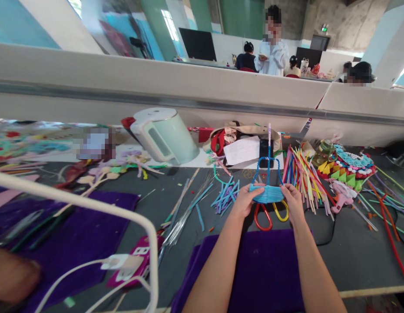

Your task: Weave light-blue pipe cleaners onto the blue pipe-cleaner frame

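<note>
Between both hands is a blue chenille-stem piece: a flat light-blue band with darker twisted loops rising at its sides and an upright stem with a pale purple tip in the middle. My left hand pinches the band's left end, fingers closed. At the opposite end, my right hand grips it with thumb and fingers. Just below and behind the band lie scissors with one red and one yellow handle. Short blue and purple chenille stems are heaped left of my hands; a bundle of multicoloured stems lies to the right.
A purple cloth lies under my forearms. Left stand a kettle, a power strip and a white tube frame. A pink glue gun and a glass jar are right. Another person's blurred hand shows lower left.
</note>
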The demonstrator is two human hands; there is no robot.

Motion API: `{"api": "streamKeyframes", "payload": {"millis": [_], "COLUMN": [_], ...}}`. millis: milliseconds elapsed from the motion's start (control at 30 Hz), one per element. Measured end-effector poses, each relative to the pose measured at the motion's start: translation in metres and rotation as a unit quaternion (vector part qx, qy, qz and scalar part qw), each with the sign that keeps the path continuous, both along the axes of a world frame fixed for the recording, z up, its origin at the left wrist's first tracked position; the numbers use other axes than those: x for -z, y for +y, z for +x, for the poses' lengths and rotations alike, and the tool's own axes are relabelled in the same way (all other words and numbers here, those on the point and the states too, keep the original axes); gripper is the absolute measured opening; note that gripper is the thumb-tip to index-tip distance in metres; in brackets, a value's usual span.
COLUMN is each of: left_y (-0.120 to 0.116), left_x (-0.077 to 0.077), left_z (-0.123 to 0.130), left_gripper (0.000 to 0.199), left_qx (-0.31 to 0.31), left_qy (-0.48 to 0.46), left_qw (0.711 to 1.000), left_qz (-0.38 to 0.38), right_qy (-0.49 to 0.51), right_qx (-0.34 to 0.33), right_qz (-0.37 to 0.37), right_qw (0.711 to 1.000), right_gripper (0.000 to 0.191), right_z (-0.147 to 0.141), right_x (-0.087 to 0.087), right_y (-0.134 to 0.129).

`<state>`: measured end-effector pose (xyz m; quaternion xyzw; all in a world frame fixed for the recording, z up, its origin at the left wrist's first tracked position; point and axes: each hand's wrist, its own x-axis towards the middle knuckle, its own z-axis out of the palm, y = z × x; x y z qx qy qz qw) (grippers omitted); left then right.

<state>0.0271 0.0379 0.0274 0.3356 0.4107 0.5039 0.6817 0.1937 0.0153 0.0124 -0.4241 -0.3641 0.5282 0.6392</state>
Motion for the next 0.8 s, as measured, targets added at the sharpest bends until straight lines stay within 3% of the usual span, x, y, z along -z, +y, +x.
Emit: {"api": "streamKeyframes", "payload": {"millis": [233, 367, 567, 800], "left_y": [0.0007, 0.0027, 0.0031, -0.0013], "left_x": [-0.0001, -0.0002, -0.0036, -0.005], "left_z": [0.0003, -0.0027, -0.0071, -0.0001], "left_gripper": [0.031, 0.036, 0.044, 0.041], "left_qx": [-0.002, -0.01, 0.02, 0.065], "left_qy": [0.004, 0.011, -0.022, -0.037], "left_qw": [0.999, 0.999, 0.999, 0.997], "left_qz": [0.035, 0.036, 0.033, 0.014], "right_qy": [-0.033, -0.017, -0.008, 0.008], "right_qx": [0.03, 0.011, -0.031, -0.025], "right_qz": [0.004, -0.017, -0.02, -0.023], "right_qw": [0.999, 1.0, 0.999, 0.999], "right_gripper": [0.03, 0.033, 0.033, 0.035], "right_z": [0.0016, 0.0013, -0.0021, -0.0026], "right_x": [0.0056, 0.0069, 0.0017, 0.0009], "right_y": [0.0022, 0.0032, 0.0002, 0.0021]}}
